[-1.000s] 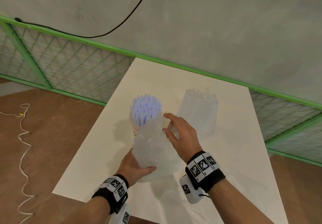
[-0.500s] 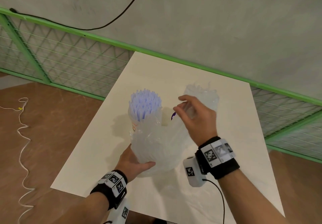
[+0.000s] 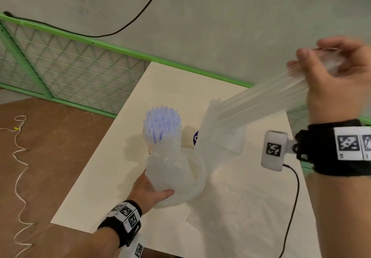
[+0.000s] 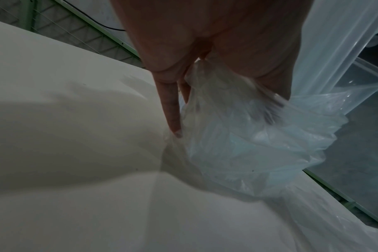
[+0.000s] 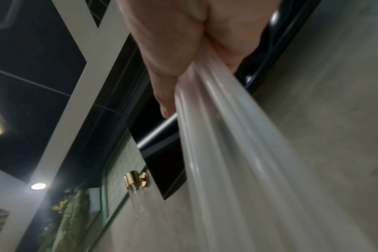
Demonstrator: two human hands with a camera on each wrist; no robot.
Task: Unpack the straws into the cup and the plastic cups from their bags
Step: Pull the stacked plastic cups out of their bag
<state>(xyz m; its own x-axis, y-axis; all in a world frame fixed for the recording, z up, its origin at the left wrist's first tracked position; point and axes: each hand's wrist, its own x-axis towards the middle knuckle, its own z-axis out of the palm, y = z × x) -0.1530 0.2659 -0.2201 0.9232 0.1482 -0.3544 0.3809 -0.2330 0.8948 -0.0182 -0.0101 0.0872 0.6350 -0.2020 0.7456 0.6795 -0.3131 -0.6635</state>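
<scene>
On the white table (image 3: 112, 177), my left hand (image 3: 152, 192) grips the lower end of a stack of clear plastic cups (image 3: 168, 169) that is still wrapped in its thin bag. My right hand (image 3: 325, 60), raised high at the right, clutches the bag's (image 3: 261, 101) other end, and the film runs taut between the two hands. In the left wrist view my left hand (image 4: 222, 109) curls round crumpled film (image 4: 248, 136). In the right wrist view my right hand (image 5: 183, 59) squeezes the gathered bag (image 5: 237, 153). Pale purple straws (image 3: 161, 121) stand upright in a cup (image 3: 148, 147) behind the stack.
A pale object with a purple mark (image 3: 190, 139) lies just behind the straws, partly hidden by film. Loose clear film spreads over the table's near right part (image 3: 241, 207). A green mesh fence (image 3: 80, 72) borders the far side. A white cord (image 3: 20, 157) lies on the brown floor.
My right hand has risen and swung far right, pulling the bag's end out into a long taut strip. My left hand has kept its hold on the cup stack.
</scene>
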